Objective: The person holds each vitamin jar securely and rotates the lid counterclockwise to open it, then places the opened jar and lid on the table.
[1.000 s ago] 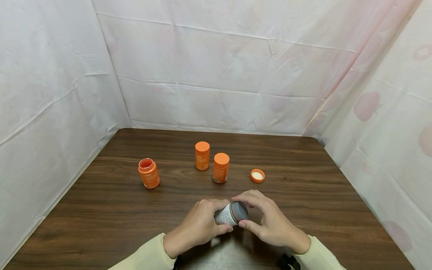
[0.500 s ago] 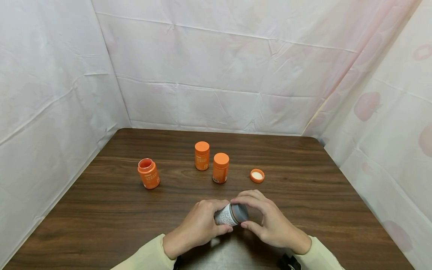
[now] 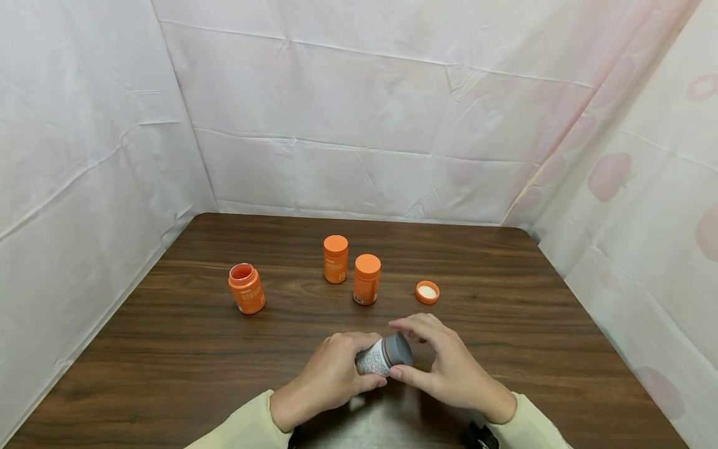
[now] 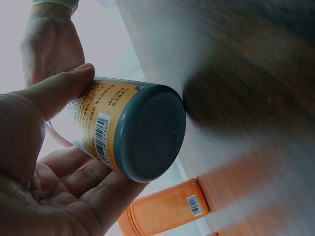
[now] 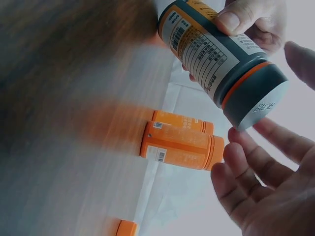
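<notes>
Bottle (image 3: 374, 360), dark grey, tilted low over the near middle of a dark wood-grain table (image 3: 168, 374), its grey cap (image 3: 400, 349) pointing right. A person's left hand (image 3: 333, 368) grips its body, thumb on the near side and fingers wrapped round the far side. The right hand (image 3: 445, 365) surrounds the cap with fingers loosely curved and spread, the thumb well away from them; whether any fingertip touches the cap, I cannot tell.

The bottle's white and orange label (image 5: 209, 61) carries dense Chinese characters, mostly too small to read, and a ruled table. A barcode (image 4: 102, 137) sits near the base, its digits blurred. The base itself has faint raised marks, one triangular. Two short lines of print stamped on the cap top are unclear.

Beyond, an uncapped orange bottle (image 3: 247, 290) stands on the left, a red rim at its mouth. At far centre stand a capped orange bottle (image 3: 336, 262) and, just nearer and right, a second capped one (image 3: 367, 282). Pale lettering on the orange bottles is illegible. Right of them, a loose orange cap (image 3: 428, 292) lies white inside up.
</notes>
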